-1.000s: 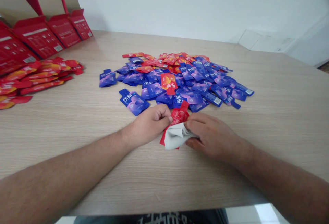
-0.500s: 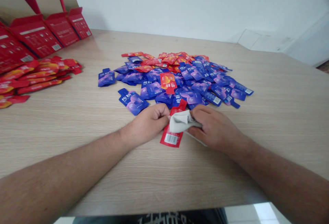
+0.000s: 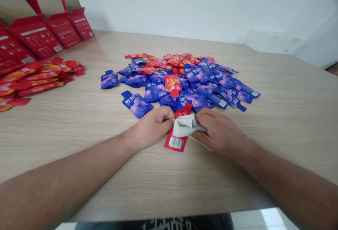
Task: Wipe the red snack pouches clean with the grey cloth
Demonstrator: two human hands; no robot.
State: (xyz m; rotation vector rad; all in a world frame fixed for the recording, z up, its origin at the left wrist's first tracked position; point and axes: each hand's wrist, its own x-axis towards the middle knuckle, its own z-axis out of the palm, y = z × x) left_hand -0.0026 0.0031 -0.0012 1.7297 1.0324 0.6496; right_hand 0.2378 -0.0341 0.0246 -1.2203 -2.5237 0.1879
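Note:
My left hand [image 3: 153, 126] is closed on the left edge of a red sachet [image 3: 175, 143], which shows its barcode side and has a narrow neck at the far end. A folded pale grey cloth [image 3: 184, 125] lies across the middle of that sachet and covers part of it. My right hand [image 3: 220, 131] grips the cloth between thumb and fingers. Just beyond my hands a heap of blue sachets [image 3: 161, 91] spreads out, with red sachets [image 3: 175, 61] mostly at its back. One red sachet [image 3: 173, 84] lies on top of the blue ones.
Open red cartons [image 3: 37, 34] stand in a row at the back left. A stack of red sachets [image 3: 42, 75] lies in front of them on the wooden table [image 3: 132, 187]. A white wall [image 3: 185, 8] rises behind, with a flat white panel [image 3: 269, 42] at the back right.
Almost nothing differs. The cloth in my right hand has shifted very slightly over the red sachet; my left hand stays in place.

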